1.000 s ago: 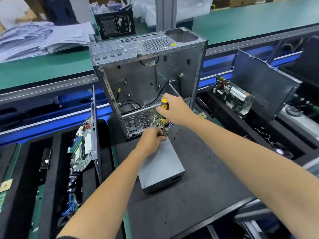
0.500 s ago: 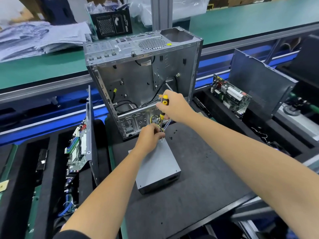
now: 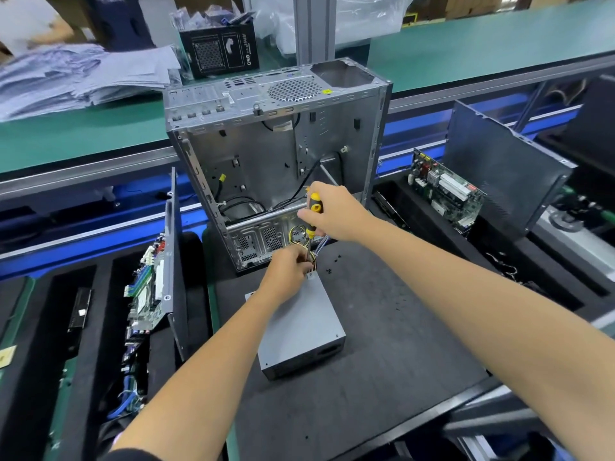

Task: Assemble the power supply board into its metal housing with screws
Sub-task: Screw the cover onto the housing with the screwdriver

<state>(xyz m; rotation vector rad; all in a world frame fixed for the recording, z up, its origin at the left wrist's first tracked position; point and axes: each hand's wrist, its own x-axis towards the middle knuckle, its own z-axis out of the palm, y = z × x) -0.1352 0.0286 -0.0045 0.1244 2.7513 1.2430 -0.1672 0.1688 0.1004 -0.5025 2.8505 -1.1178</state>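
Observation:
A grey power supply box (image 3: 299, 331) lies flat on the black mat (image 3: 382, 344). Behind it stands an open metal computer case (image 3: 266, 154). My right hand (image 3: 336, 212) grips a yellow and black screwdriver (image 3: 312, 211), held upright with its tip at the box's far end. My left hand (image 3: 288, 267) is curled at that same far edge, pinching the coloured wire bundle (image 3: 296, 232) beside the screwdriver's tip. The tip itself is hidden between my fingers.
Several small black screws (image 3: 332, 264) lie on the mat right of my hands. A circuit board on a metal panel (image 3: 156, 287) leans at the left, another board (image 3: 442, 189) and grey panel (image 3: 499, 174) at the right. A green conveyor (image 3: 482, 41) runs behind.
Both hands stay at the box's far end; my left hand has shifted slightly toward the wires. The view has drifted a little, otherwise nothing moved.

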